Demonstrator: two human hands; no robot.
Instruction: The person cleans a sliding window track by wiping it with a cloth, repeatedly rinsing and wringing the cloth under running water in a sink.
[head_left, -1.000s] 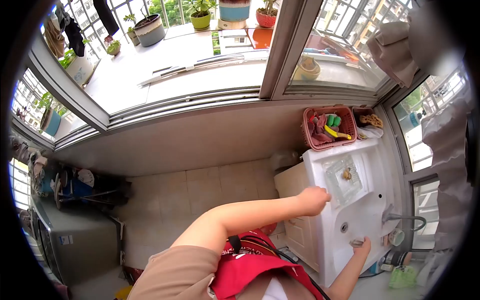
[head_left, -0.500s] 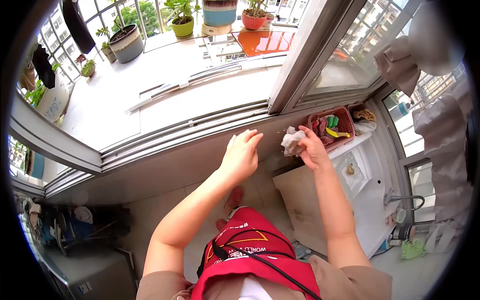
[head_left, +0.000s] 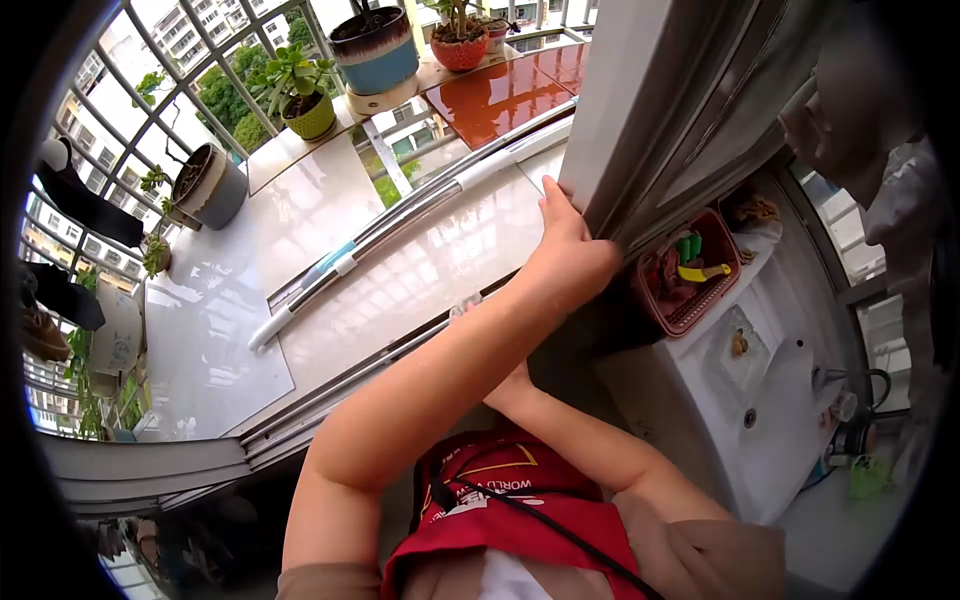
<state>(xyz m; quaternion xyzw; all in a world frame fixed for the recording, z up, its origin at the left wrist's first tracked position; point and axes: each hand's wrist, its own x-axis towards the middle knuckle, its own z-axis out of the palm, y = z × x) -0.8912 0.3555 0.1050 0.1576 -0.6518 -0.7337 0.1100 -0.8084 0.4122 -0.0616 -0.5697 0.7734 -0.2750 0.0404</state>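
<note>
We observe the left hand (head_left: 582, 258) against the window sash (head_left: 620, 120), grip part-curled, hold indeterminable; left of the sash shows a pale cloth (head_left: 465, 306); the right hand (head_left: 512, 385) is mostly hidden, grip indeterminable

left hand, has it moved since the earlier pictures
Yes, the left hand has moved away from the white sink, whose edge it was at a second ago, and up to the upright window frame.
</note>
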